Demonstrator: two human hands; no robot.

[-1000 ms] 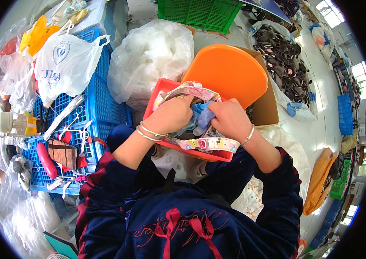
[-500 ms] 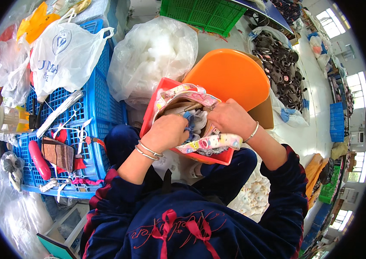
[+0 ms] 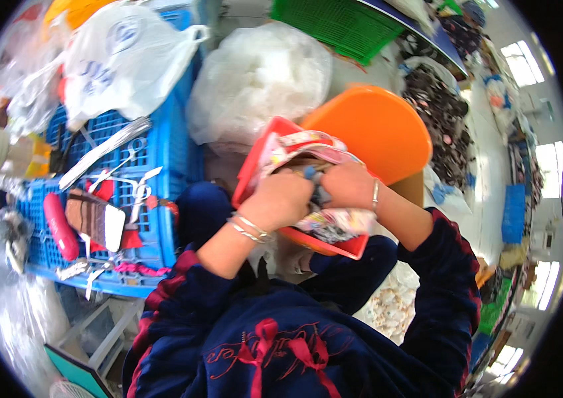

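A red plastic bin (image 3: 247, 174) sits between my knees. Inside it, a soft pastel printed pouch or cloth with a rounded band (image 3: 342, 218) gapes open around grey and blue fabric pieces (image 3: 318, 194). My left hand (image 3: 280, 201) reaches in from the left, closed, with its fingertips hidden among the fabric. Close beside it, my right hand (image 3: 348, 187) is also closed, its fingers curled down into the same opening. Blur and the hands themselves hide what exactly they grip. Black-and-white fabric (image 3: 324, 232) shows at the bin's near end.
Against the bin's far right stands an orange plastic tub or seat (image 3: 374, 136). A clear bag of white stuffing (image 3: 261, 79) lies beyond. Blue crates (image 3: 178, 159) at left bear scissors (image 3: 122, 159), a pink case (image 3: 60, 227) and a white plastic bag (image 3: 122, 66).
My hands have come closer together over the fabric, and the right one has sunk lower into the pouch. The whole view has shifted, so surroundings sit farther right.
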